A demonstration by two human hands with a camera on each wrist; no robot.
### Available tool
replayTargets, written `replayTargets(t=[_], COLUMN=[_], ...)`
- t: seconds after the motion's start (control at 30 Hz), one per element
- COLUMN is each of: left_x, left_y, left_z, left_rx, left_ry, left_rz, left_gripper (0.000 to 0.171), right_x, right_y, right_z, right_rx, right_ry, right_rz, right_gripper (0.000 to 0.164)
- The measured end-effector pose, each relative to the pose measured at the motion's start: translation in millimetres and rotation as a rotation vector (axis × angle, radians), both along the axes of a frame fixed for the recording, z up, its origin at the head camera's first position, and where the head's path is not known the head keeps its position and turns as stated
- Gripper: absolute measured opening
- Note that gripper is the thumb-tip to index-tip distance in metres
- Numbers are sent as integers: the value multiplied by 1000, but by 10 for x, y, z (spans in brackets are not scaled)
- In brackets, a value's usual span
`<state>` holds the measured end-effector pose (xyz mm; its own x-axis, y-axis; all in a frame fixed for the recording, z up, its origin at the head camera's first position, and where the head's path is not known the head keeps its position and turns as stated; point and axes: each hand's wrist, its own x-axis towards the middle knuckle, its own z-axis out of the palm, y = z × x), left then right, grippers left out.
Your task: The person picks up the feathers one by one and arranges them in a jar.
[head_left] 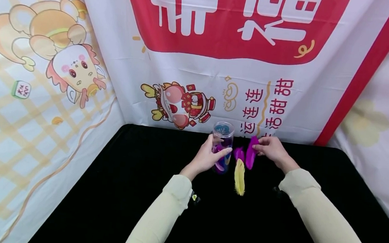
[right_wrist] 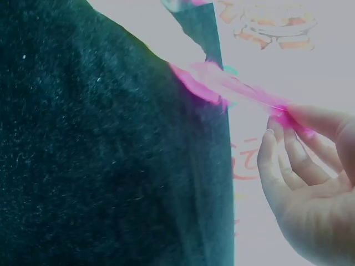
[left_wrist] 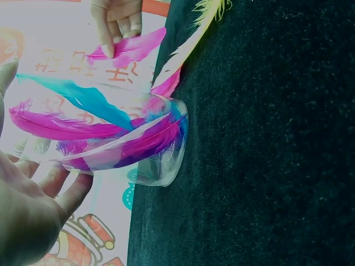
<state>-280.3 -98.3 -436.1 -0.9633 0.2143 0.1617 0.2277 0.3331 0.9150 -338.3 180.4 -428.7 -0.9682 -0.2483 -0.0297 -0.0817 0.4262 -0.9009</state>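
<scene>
In the head view my left hand [head_left: 205,156] grips a clear plastic jar [head_left: 227,142] near the back of the table. Through its wall show a blue feather [left_wrist: 91,100] and several magenta and purple feathers [left_wrist: 141,144]. To the right of the jar, my right hand [head_left: 273,150] pinches one end of a magenta feather [head_left: 250,156] between thumb and fingers, its other end pointing down toward the table. Between jar and right hand, a yellow feather [head_left: 239,178] and another purple feather [head_left: 239,153] lie on the black cloth.
A black cloth [head_left: 123,200] covers the table. Directly behind its back edge hangs a printed white and red curtain [head_left: 185,67], with a patterned one [head_left: 42,132] along the left side.
</scene>
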Motion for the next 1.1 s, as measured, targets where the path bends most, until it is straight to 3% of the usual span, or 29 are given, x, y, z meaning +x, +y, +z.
replayTargets(t=[0.57,1.1], left_x=[10,-16], left_y=[-14,-22], left_z=[67,11], left_rx=[-11,-16], left_ry=[-17,-22], left_rz=[-7,-17], left_gripper=[70,71], right_x=[90,140], right_y=[-119,-150], right_z=[384,608], right_rx=[15,-23], right_ry=[112,164], right_rz=[9,14], right_gripper=[24,27])
